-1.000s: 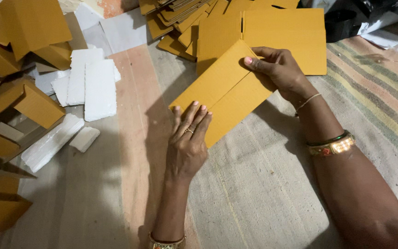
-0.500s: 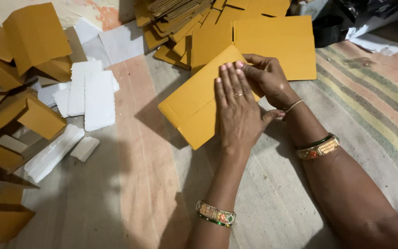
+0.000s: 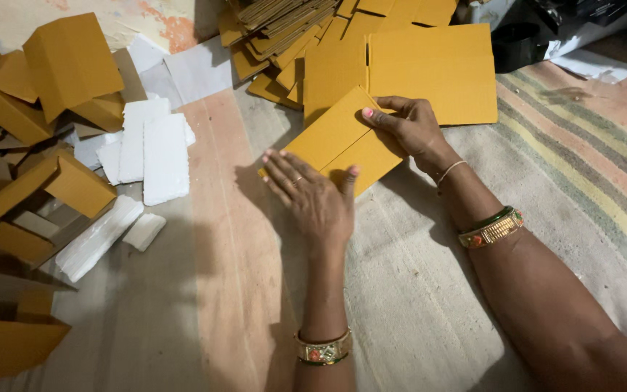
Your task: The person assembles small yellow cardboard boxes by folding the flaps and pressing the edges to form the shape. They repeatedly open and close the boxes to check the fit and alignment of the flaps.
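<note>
A folded yellow-brown card sheet [image 3: 339, 138] lies tilted on the floor mat in front of me. My left hand [image 3: 312, 194] lies flat with fingers spread over the sheet's near-left end, pressing it down. My right hand [image 3: 404, 127] pins the sheet's far-right end with its fingertips. Both wrists wear gold bangles.
Flat yellow-brown sheets [image 3: 429, 69] and a fanned stack of them [image 3: 284, 29] lie beyond the hands. Assembled yellow-brown boxes [image 3: 67, 62] crowd the left side, with white foam slabs [image 3: 155, 152] beside them. A striped mat [image 3: 582, 160] runs along the right.
My left hand slid back along the sheet from its far end to its near-left end. My right hand stayed on the far end.
</note>
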